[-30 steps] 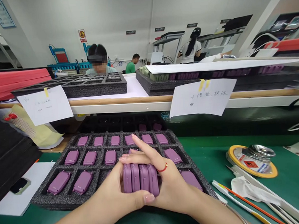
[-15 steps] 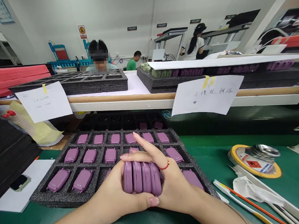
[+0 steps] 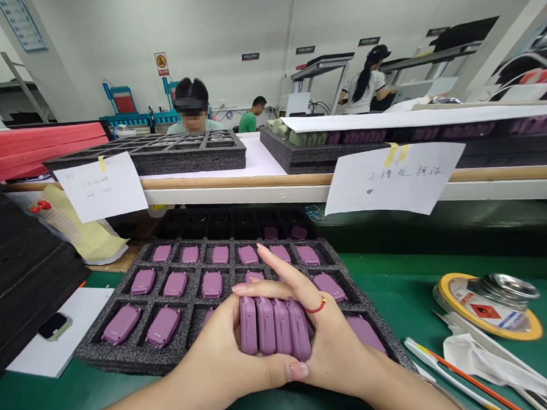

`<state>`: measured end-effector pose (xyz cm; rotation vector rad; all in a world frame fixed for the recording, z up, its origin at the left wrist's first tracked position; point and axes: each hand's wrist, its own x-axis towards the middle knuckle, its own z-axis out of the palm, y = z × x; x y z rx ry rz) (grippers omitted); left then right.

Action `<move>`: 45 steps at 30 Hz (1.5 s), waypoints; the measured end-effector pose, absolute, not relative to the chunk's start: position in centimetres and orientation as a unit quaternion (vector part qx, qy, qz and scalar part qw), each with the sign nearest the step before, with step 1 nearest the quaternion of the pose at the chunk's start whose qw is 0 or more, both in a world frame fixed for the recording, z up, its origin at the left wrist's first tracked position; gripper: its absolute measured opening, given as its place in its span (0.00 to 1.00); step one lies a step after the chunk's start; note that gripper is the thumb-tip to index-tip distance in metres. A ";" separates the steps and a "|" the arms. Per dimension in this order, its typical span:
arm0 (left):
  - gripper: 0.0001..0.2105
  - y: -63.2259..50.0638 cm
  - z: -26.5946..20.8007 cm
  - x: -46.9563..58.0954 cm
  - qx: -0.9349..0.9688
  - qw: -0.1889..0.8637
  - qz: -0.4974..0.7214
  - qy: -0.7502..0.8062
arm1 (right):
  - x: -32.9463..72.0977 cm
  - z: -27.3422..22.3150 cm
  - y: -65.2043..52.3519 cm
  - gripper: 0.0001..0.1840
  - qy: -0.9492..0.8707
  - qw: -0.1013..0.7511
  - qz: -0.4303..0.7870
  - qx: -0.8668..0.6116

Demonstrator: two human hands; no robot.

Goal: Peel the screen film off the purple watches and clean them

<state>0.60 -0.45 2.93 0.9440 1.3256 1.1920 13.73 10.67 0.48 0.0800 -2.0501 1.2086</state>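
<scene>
Between my two hands stands a row of several purple watch cases [image 3: 274,327], side by side on edge. My left hand [image 3: 238,354] curls around their left end, its thumb reaching below them toward the right. Around the right end and over the top goes my right hand [image 3: 328,330], with a red string on it and one finger stretched up. Both hands are closed on the row. Beneath and behind them lies a black foam tray [image 3: 184,246], its pockets holding more purple watch cases [image 3: 163,326]. Some pockets are hidden by my hands.
A green-cased watch [image 3: 55,326] lies on white paper at left. On the right are a yellow-rimmed tin [image 3: 494,306], a toothbrush [image 3: 440,364] and a crumpled tissue [image 3: 483,353]. A shelf [image 3: 254,190] with foam trays crosses ahead. A co-worker [image 3: 192,108] sits beyond it.
The whole view has shifted, so things appear a little farther right and slightly lower. My hands keep the same grip on the row of purple watch cases.
</scene>
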 end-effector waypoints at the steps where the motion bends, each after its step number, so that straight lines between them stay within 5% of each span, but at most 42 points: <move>1: 0.29 -0.5 3.1 0.6 0.396 0.544 0.505 0.541 | 13.8 0.5 10.6 0.56 -0.803 0.374 0.462 0.031; 10: 0.27 -0.9 4.2 -0.2 0.367 0.640 0.503 0.450 | 13.8 0.6 10.7 0.58 -0.802 0.369 0.464 0.077; 29: 0.28 0.1 2.8 0.1 0.453 0.485 0.518 0.539 | 13.4 0.4 10.7 0.51 -0.861 0.393 0.310 0.092; 32: 0.24 -0.3 3.3 0.4 0.475 0.415 0.504 0.590 | 13.8 0.9 10.7 0.57 -0.836 0.396 0.373 0.074; 37: 0.17 -0.9 3.3 0.1 0.593 0.291 0.451 0.600 | 14.1 1.4 11.1 0.40 -0.704 0.333 0.626 -0.050; 41: 0.18 -0.9 2.6 -0.2 0.634 0.225 0.454 0.584 | 14.1 1.6 11.1 0.42 -0.676 0.207 0.703 -0.072; 45: 0.14 -0.7 2.4 -0.1 0.653 0.201 0.462 0.565 | 14.0 1.7 10.7 0.52 -0.682 0.182 0.706 -0.054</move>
